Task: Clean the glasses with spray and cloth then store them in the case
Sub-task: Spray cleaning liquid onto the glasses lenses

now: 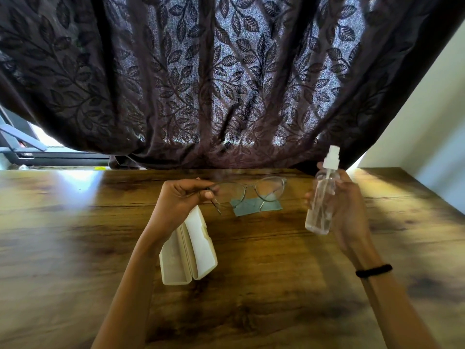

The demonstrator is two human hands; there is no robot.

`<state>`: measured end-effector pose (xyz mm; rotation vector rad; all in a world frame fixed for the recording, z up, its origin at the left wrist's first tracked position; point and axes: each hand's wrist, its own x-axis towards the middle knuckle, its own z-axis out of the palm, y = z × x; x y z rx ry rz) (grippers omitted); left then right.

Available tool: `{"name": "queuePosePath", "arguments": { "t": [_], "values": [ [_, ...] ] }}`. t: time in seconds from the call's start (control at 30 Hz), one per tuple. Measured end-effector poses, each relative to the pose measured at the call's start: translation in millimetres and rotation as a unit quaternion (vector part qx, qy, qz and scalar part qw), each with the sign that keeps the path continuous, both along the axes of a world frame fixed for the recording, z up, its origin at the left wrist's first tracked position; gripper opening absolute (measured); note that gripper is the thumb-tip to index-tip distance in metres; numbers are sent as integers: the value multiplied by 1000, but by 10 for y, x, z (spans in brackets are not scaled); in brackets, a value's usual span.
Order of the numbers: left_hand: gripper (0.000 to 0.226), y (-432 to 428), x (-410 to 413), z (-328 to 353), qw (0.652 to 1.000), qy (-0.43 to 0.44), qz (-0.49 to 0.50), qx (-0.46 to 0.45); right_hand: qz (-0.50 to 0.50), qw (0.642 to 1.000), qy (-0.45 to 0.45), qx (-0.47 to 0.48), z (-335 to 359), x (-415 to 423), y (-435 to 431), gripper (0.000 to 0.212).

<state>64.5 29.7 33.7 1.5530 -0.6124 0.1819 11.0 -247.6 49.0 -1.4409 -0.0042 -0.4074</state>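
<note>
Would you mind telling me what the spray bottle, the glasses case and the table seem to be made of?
The spray bottle: likely clear plastic, see-through body with white pump. The glasses case: apparently hard plastic, cream and matte, rigid hinged shells. The table: wood or wood-look laminate, grain visible, glossy glare.

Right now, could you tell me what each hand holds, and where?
The left hand pinches the glasses by one temple; the right hand grips the spray bottle around its body.

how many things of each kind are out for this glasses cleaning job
glasses: 1
spray bottle: 1
cloth: 1
case: 1
total: 4
</note>
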Motion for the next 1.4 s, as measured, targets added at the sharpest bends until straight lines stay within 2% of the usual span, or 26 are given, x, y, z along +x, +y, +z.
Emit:
{"name": "queuePosePath", "arguments": {
  "t": [0.1,0.3,0.63,0.93,1.13,1.4],
  "values": [
    [30,-29,16,-20,1000,4,8,8,11,999,5,-42,-49,-186,195,35],
    [26,-34,-15,-32,999,21,26,15,87,980,-50,-174,-116,-403,655,67],
    [30,-55,-29,-4,998,13,36,40,79,949,-80,-293,-178,-445,1008,51],
    [29,-62,-30,-7,998,-2,33,55,11,924,-110,-365,-144,-419,1064,49],
    [29,-61,-41,9,998,0,38,56,-10,918,-103,-383,-192,-399,1026,48],
    [31,-44,-72,46,997,10,49,59,-23,931,-131,-339,-153,-437,970,46]
  ]
}}
